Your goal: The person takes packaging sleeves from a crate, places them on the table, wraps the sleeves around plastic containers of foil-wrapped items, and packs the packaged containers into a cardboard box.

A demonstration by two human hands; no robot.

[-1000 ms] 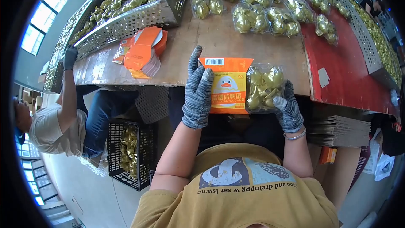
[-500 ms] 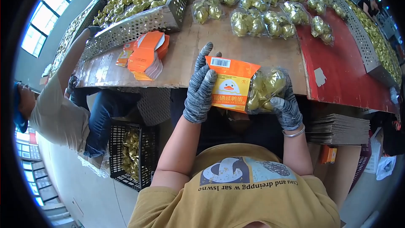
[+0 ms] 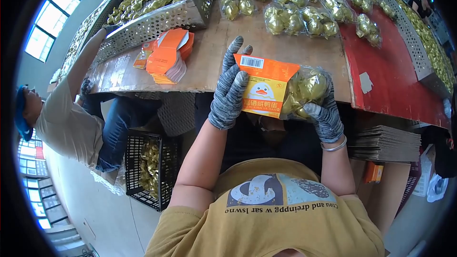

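Clamped on the left edge of the orange and yellow carton (image 3: 264, 88), the gloved left hand (image 3: 227, 97) has one digit across its front and other fingers standing up beyond its top corner. Opposite it, the gloved right hand (image 3: 327, 116) is closed on the right end of a clear pack (image 3: 307, 90) of gold-wrapped pieces, its thumb on the near face and its fingers around the far side. The pack's right part sticks out of the carton; how far the rest reaches inside is hidden. Both are held tilted just above the near edge of the table (image 3: 214, 43), with the duck picture facing up and the barcode flap at the top.

Left of them on the table lies a fanned stack of folded cartons (image 3: 166, 57), near the wall of a perforated metal tray (image 3: 157, 28) that holds loose gold pieces. Beyond the hands, more filled packs (image 3: 281, 19) spread over the far part of the table, and some lie on the red surface (image 3: 376, 76) to the right. Below the table are a black crate (image 3: 143, 195) with gold pieces and, at the right, a pile of cardboard (image 3: 385, 145). At the left, a co-worker (image 3: 71, 128) reaches to the tray.
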